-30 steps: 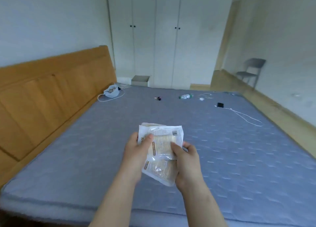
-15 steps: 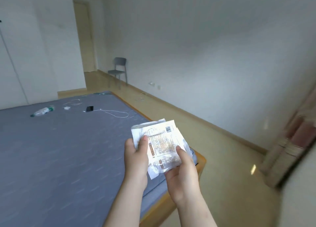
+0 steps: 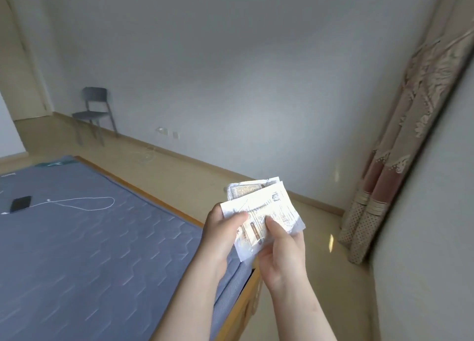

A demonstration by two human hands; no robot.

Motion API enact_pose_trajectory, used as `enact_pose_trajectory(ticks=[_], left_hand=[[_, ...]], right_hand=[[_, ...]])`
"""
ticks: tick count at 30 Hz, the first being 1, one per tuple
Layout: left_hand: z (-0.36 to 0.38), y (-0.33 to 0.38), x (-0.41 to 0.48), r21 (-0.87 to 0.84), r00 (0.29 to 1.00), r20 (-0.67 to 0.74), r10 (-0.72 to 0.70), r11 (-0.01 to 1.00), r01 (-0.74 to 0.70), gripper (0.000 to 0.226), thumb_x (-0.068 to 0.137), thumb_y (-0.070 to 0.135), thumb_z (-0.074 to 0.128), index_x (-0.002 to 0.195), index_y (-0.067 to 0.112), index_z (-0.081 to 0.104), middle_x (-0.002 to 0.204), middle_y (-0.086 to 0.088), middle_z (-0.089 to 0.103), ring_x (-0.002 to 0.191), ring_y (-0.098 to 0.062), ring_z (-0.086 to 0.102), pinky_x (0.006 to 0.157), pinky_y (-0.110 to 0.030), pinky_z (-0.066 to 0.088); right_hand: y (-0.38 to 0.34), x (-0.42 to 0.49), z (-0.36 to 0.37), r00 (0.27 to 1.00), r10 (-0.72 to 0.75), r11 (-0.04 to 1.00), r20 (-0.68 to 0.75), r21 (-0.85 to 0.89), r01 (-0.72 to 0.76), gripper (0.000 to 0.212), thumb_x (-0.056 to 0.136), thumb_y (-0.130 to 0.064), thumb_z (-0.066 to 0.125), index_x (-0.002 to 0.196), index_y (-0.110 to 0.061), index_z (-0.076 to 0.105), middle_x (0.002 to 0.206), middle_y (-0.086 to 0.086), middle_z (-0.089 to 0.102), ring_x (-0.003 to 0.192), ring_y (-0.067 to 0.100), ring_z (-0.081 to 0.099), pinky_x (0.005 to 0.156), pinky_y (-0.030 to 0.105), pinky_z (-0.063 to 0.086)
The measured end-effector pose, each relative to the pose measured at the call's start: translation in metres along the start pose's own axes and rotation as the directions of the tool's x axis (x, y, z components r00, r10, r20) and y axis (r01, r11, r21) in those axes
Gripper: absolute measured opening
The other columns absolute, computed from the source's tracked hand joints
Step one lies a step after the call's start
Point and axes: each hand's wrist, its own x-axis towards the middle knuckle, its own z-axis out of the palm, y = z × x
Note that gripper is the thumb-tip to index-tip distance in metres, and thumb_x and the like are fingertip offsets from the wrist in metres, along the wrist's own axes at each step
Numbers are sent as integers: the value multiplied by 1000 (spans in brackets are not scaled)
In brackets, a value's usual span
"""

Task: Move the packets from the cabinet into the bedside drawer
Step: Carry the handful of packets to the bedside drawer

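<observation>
A black phone (image 3: 20, 203) and white cable (image 3: 113, 202) lie on the mattress (image 3: 89, 251).

Your left hand (image 3: 220, 235) and right hand (image 3: 283, 253) are held up close together in front of you, with bare forearms rising from the bottom edge. Each thumb presses the front of the packets (image 3: 272, 207), and the other fingers wrap behind, mostly hidden.

The packets (image 3: 273, 207) we held were flat white sachets, printed with small dark text and a brown label strip. Several sat stacked and slightly fanned, with a rear one peeking out at the top. We pinched them, tilted, between our left hand (image 3: 220, 235) and right hand (image 3: 282, 256), above the corner of the bed (image 3: 102, 238).
</observation>
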Motion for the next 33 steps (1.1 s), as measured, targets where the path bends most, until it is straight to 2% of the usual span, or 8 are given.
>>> enact_pose_trajectory(ticks=[5, 7, 10, 15, 21, 25, 29, 33], left_hand=[[24, 27, 96, 47, 999, -48, -16, 999, 18, 32, 92, 42, 53, 80, 17, 68, 78, 1, 71, 69, -15, 62, 58, -22, 45], [37, 42, 140, 21, 996, -71, 45, 999, -44, 25, 91, 29, 58, 71, 16, 65, 69, 1, 66, 62, -16, 56, 50, -16, 42], [62, 45, 196, 35, 997, -1, 77, 996, -77, 9, 86, 8, 60, 80, 15, 60, 84, -7, 65, 74, -22, 57, 65, -27, 43], [121, 19, 259, 103, 985, 173, 2, 994, -20, 29, 85, -2, 54, 94, 23, 65, 93, -2, 70, 80, -18, 63, 72, -30, 49], [223, -11, 337, 151, 955, 296, -27, 988, -19, 11, 92, 29, 56, 100, 21, 59, 101, 1, 67, 92, -18, 64, 84, -35, 50], [305, -32, 391, 141, 973, 230, -13, 990, -20, 20, 84, 9, 66, 97, 19, 56, 94, 0, 63, 80, -13, 59, 65, -25, 45], [380, -34, 451, 52, 995, 88, -36, 998, 32, 22, 82, 9, 69, 90, 25, 56, 94, 1, 62, 81, -17, 60, 69, -29, 49], [418, -36, 510, 96, 997, 60, -42, 995, 36, 20, 85, 14, 67, 101, 23, 59, 99, 0, 65, 86, -16, 63, 70, -26, 50]], right_hand=[[-21, 79, 24, 998, -57, 998, 9, -14, 57, 34, 91, 7, 49, 119, -12, 53, 110, 11, 69, 98, 27, 67, 79, 39, 54], [-30, 114, 39, 996, -81, 997, 22, 0, 81, 35, 91, 7, 49, 121, -11, 53, 111, 12, 69, 100, 28, 67, 82, 40, 54], [-41, 165, 49, 992, -117, 993, -37, 22, 118, 34, 92, 5, 49, 122, -11, 53, 111, 12, 69, 98, 27, 68, 82, 40, 55], [-65, 238, 26, 971, -158, 986, -182, 34, 166, 26, 93, 2, 49, 115, -12, 55, 105, 13, 69, 86, 25, 69, 74, 40, 56], [-118, 347, -10, 952, -218, 975, -217, -14, 220, 23, 94, -1, 49, 115, -10, 56, 103, 14, 70, 87, 27, 70, 84, 46, 54], [-173, 422, -39, 972, -191, 981, -135, -58, 185, 20, 94, -2, 48, 111, -8, 57, 96, 12, 71, 83, 24, 69, 75, 39, 55], [-230, 496, -55, 992, -127, 980, 20, -153, 128, 29, 90, -1, 50, 117, -6, 59, 106, 15, 69, 96, 29, 67, 87, 45, 51], [-260, 578, -54, 998, -59, 975, 14, -213, 61, 25, 91, -1, 51, 114, -5, 60, 107, 17, 70, 99, 33, 67, 92, 49, 50]])
